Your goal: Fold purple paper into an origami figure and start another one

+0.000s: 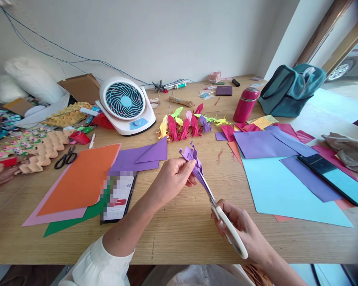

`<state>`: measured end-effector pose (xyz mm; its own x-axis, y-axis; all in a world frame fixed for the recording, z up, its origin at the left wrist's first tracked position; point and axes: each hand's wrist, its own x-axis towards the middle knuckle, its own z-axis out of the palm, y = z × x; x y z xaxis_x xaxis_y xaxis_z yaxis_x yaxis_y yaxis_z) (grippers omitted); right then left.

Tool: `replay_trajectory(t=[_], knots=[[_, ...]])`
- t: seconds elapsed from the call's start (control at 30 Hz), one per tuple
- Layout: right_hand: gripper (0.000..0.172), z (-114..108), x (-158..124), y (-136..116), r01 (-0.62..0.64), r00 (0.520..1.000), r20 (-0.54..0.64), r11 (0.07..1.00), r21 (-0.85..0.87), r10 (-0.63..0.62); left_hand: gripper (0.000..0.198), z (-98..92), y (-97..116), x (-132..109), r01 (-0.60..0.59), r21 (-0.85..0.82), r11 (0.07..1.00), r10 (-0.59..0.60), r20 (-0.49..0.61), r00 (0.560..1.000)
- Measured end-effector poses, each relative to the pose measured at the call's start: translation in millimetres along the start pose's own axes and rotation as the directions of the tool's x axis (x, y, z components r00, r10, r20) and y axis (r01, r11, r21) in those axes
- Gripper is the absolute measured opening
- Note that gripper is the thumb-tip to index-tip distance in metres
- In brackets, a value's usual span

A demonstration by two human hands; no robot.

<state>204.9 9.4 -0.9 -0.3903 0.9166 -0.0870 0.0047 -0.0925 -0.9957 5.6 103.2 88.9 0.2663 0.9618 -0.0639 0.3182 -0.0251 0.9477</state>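
In my left hand (176, 174) a folded purple paper figure (199, 163) is pinched between thumb and fingers, its curled tips pointing up and away. My right hand (237, 222) grips white-handled scissors (231, 232). Their blades reach up-left to the lower part of the purple figure; how far they are closed on the paper I cannot tell. Just beyond my hands lies a cluster of finished folded paper figures (185, 126) in red, yellow, green, pink and purple. Purple paper sheets (147, 157) rest to the left of the figure.
Orange paper (80, 178) and a phone (119, 198) lie left, near black scissors (66, 157). A white fan (127, 103) stands behind them. Right are light blue paper (286, 186), another phone (331, 174), a red bottle (246, 105) and a teal bag (289, 91). Another person's hand (1, 174) shows far left.
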Motion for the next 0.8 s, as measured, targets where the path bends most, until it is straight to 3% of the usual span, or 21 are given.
replay_trajectory(t=[0.3, 0.8], knots=[[0.041, -1.4, 0.6, 3.3, -0.005, 1.000, 0.008, 1.000, 0.026, 0.005, 0.041, 3.3, 0.2, -2.0, -0.101, 0.095, 0.990, 0.104, -0.021, 0.994], [0.037, -0.6, 1.9, 0.7, 0.022, 0.999, -0.025, 1.000, -0.007, -0.023, 0.040, 6.3, -1.8, -0.9, -0.066, 0.043, 0.997, 0.068, -0.033, 0.997]])
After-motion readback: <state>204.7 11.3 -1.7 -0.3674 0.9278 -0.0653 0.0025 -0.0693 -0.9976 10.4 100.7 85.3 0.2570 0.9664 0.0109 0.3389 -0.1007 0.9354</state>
